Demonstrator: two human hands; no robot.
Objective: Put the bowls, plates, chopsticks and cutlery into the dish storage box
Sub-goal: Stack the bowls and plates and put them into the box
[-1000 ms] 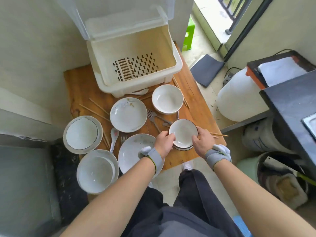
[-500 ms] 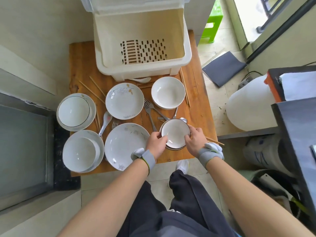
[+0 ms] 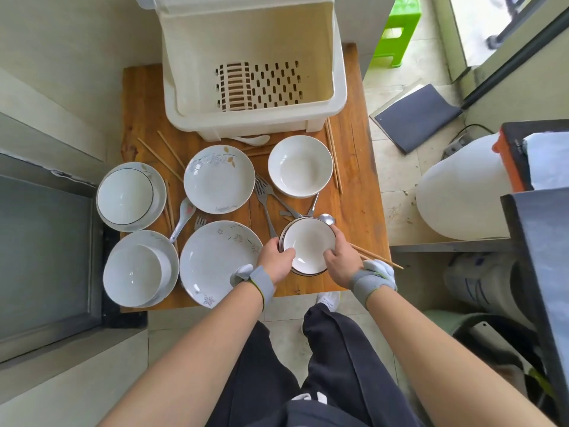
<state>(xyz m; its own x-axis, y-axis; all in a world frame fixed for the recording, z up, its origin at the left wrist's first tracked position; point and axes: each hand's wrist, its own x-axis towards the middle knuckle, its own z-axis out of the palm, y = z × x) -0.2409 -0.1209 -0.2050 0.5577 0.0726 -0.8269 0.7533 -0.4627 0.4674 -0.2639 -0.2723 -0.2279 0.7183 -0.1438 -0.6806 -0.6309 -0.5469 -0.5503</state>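
My left hand (image 3: 275, 261) and my right hand (image 3: 341, 261) grip opposite rims of a small dark-rimmed bowl (image 3: 308, 244) at the near right of the wooden table (image 3: 357, 192). The cream dish storage box (image 3: 337, 87) stands open and empty at the table's far end. A larger white bowl (image 3: 300, 166) sits beyond the held one. Two flowered plates (image 3: 219, 178) (image 3: 212, 260) lie in the middle, and bowls stacked on plates (image 3: 129, 195) (image 3: 135, 272) sit at the left. Forks (image 3: 265, 198), spoons (image 3: 181, 215) and chopsticks (image 3: 334, 158) are scattered between them.
A metal sink (image 3: 43, 257) borders the table on the left. On the right stand a large white container (image 3: 462, 195) and a dark counter (image 3: 542, 257). A green stool (image 3: 397, 35) and a dark mat (image 3: 415, 118) lie on the floor beyond.
The view has shifted, so the table and box appear more centred. Both hands stay on the small bowl's rim; the bowl has not clearly left the table.
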